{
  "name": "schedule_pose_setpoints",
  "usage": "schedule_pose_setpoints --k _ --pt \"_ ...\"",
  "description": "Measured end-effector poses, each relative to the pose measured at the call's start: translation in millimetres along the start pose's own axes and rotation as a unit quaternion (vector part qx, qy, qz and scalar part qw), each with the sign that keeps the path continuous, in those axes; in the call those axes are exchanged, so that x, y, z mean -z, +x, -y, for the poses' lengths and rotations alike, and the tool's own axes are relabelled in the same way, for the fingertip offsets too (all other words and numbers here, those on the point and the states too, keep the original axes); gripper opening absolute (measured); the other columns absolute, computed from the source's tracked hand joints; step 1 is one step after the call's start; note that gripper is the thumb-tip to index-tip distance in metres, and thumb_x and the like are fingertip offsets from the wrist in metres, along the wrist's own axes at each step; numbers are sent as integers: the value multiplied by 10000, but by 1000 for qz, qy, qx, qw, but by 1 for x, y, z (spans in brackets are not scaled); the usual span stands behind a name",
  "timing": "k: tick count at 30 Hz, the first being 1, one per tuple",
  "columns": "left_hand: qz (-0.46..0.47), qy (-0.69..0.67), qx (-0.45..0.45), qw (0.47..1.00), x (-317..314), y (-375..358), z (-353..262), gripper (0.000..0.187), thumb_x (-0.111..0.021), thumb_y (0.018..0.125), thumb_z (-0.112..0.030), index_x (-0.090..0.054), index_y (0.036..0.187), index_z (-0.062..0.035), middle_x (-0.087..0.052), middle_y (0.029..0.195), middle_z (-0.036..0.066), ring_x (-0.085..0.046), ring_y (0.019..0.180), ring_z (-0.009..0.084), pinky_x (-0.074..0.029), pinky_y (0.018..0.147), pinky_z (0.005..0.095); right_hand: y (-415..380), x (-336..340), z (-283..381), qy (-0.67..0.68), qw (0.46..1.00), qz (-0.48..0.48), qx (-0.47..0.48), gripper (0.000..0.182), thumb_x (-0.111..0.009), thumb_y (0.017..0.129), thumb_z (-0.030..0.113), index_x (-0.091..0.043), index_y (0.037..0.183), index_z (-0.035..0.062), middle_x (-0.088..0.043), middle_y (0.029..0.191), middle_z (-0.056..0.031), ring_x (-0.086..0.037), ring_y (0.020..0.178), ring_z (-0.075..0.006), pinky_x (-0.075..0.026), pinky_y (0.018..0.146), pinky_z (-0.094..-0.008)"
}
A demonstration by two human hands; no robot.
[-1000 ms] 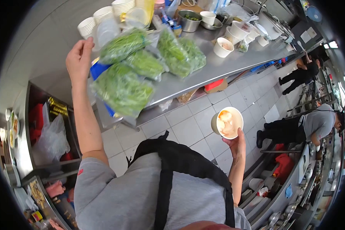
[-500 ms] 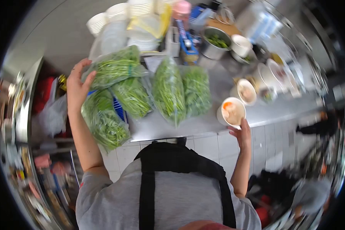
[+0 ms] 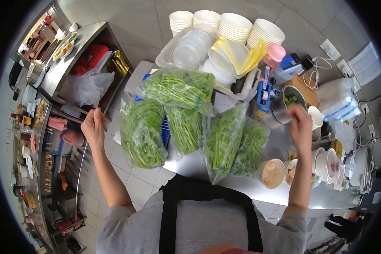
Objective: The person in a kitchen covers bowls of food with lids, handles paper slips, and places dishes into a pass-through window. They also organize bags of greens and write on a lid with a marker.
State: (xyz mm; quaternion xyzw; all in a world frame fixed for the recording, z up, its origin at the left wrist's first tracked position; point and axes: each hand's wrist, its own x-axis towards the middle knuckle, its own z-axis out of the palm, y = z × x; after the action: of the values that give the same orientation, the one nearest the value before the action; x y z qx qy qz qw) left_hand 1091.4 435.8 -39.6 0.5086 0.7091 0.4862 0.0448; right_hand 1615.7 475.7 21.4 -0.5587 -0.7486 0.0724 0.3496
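The right hand (image 3: pixel 300 127) is no longer carrying the cup (image 3: pixel 272 173): a second ago it was holding that cup out over the floor, half a second ago it was bringing it to the tabletop's (image 3: pixel 258 188) near edge, and now the cup is standing there on its own, beside a second filled cup (image 3: pixel 290 172), with the hand lifted clear and hanging over the steel bowl (image 3: pixel 288 101) farther back. Its grip is loose and empty, fingers curled downward, touching nothing that can be made out. The left hand (image 3: pixel 93 127) is also coming away; it was pressing on the greens (image 3: pixel 142 133) at the tabletop's left edge, and is now hovering off that edge over the floor, fingers gathered, and whether anything small is pinched in them cannot be told. So the setting-down looks finished, with both hands free. The cup is looking pale and round, upright, open-topped, holding a light creamy filling with an orange tinge, and sitting just right of the bagged greens. Those bags, clear plastic stuffed with long green stems, are lying across the tabletop's left half, the leftmost one overhanging the edge. Stacks of white bowls (image 3: pixel 237 26) are standing along the far edge.
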Motion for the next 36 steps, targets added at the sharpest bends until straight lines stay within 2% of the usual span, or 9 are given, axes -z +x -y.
schedule_pose_setpoints --k 3,13,16,18,28,29,32,35,36 --pt "39 -1 7 999 9 0 21 325 -489 907 -265 -593 772 12 -540 581 44 -496 520 88 -374 493 233 89 -61 48 9 990 68 127 233 -439 663 -80 -565 843 0 -572 845 -167 -557 849 -349 -444 764 -376" --pt "113 37 -9 993 8 21 58 220 -569 856 -198 -617 887 15 -603 724 108 -558 649 151 -435 618 257 220 -261 68 -317 847 258 339 234 -531 732 46 -645 909 148 -590 876 -28 -551 878 -220 -422 750 -426" --pt "122 14 -26 992 5 33 56 196 -579 847 -170 -617 889 17 -620 766 105 -570 670 156 -444 632 249 241 -248 60 -292 888 201 294 203 -534 738 46 -647 892 117 -622 849 -31 -577 847 -236 -439 742 -407" --pt "109 -43 -42 992 -4 39 57 180 -585 841 -150 -616 892 20 -629 796 105 -578 686 159 -450 641 242 252 -222 54 -55 970 154 179 163 -551 741 58 -640 875 81 -652 847 -51 -605 815 -249 -459 734 -373" --pt "236 -132 -234 934 -65 87 -28 173 -594 795 -115 -612 949 -38 -609 1042 105 -600 844 247 -484 656 297 233 -201 72 23 993 104 -42 310 -588 731 78 -598 1039 100 -646 771 -95 -626 686 -238 -488 680 -311" --pt "256 -139 -239 927 -77 95 -32 176 -591 798 -121 -609 954 -41 -609 1035 103 -596 850 256 -484 659 304 226 -227 67 -254 964 38 64 326 -610 707 94 -604 1033 97 -642 777 -112 -624 732 -269 -492 687 -338" --pt "308 -153 -243 907 -118 121 -32 182 -581 806 -136 -601 961 -42 -608 1011 102 -583 865 282 -481 669 324 220 -245 86 -260 934 -50 240 256 -630 691 154 -640 939 91 -643 823 -133 -614 809 -302 -490 714 -383" --pt "327 -154 -246 899 -146 136 -27 179 -578 808 -144 -600 947 -33 -613 952 121 -584 852 287 -472 686 345 212 -256 113 -80 935 334 93 181 -626 694 211 -659 807 74 -644 852 -134 -604 860 -307 -484 733 -408" --pt "331 -145 -236 902 -153 139 -26 184 -580 807 -146 -602 951 -33 -615 947 125 -588 840 281 -472 687 345 213 -263 107 -102 934 329 98 183 -627 696 229 -659 786 72 -645 846 -133 -604 852 -312 -482 735 -410"
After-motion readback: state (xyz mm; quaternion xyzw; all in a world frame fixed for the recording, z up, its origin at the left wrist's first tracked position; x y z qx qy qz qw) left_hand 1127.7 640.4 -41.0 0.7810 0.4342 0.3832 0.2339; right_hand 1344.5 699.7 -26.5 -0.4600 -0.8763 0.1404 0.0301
